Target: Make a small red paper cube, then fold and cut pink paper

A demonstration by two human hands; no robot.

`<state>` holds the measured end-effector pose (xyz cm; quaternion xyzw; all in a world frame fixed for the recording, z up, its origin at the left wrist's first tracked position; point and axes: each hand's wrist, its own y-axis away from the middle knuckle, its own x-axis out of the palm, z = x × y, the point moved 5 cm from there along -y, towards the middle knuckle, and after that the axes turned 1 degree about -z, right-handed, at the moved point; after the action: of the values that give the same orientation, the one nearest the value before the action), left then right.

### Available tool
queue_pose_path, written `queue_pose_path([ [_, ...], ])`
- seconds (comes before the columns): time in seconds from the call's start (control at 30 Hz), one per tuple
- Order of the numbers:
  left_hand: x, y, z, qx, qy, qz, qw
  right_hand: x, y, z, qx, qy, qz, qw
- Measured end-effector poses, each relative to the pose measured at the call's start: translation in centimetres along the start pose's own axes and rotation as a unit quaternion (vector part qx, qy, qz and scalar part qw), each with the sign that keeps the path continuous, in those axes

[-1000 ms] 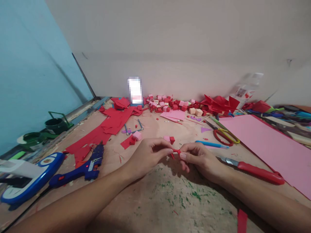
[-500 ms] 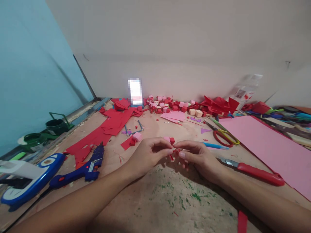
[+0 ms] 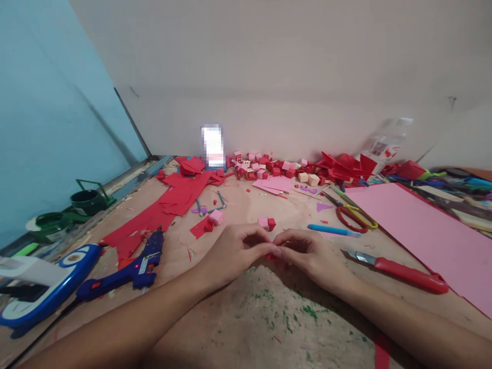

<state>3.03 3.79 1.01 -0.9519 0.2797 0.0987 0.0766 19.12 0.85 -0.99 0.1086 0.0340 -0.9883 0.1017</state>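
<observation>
**Fiddly pinch work**

Glue gun (image 3: 130, 269) lies far left on the table (image 3: 265, 323). Left hand (image 3: 230, 253) & right hand (image 3: 313, 253) meet mid-table, fingertips narrow, pinching a red paper bit (image 3: 271, 256) between them. Prob. light, thin, creases easily, so grip edges w/ fingertips only. Knife (image 3: 403, 274) lies right.

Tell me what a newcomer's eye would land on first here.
The left hand and right hand meet at the middle of the table, both pinching a small red piece. A pink sheet lies at the right, and a blue glue gun at the left, near red paper strips.
</observation>
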Motion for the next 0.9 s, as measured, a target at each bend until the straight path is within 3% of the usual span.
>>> queue_pose_path([
  [0.1, 0.0, 0.1, -0.3, 0.017, -0.019, 0.008, 1.000, -0.3, 0.0, -0.2, 0.015, 0.003, -0.022, 1.000],
  [0.2, -0.1, 0.1, -0.9, 0.077, -0.085, -0.008, 0.993, -0.5, 0.0, -0.3, 0.022, -0.009, -0.041, 0.999],
  [0.47, 0.0, 0.4, -1.3, 0.150, -0.172, -0.004, 0.974, -0.4, 0.0, 0.4, -0.010, 0.005, -0.048, 0.999],
  [0.9, -0.1, -0.1, -0.4, 0.053, -0.086, 0.003, 0.995, 0.1, 0.6, 0.1, -0.019, 0.054, -0.034, 0.998],
])
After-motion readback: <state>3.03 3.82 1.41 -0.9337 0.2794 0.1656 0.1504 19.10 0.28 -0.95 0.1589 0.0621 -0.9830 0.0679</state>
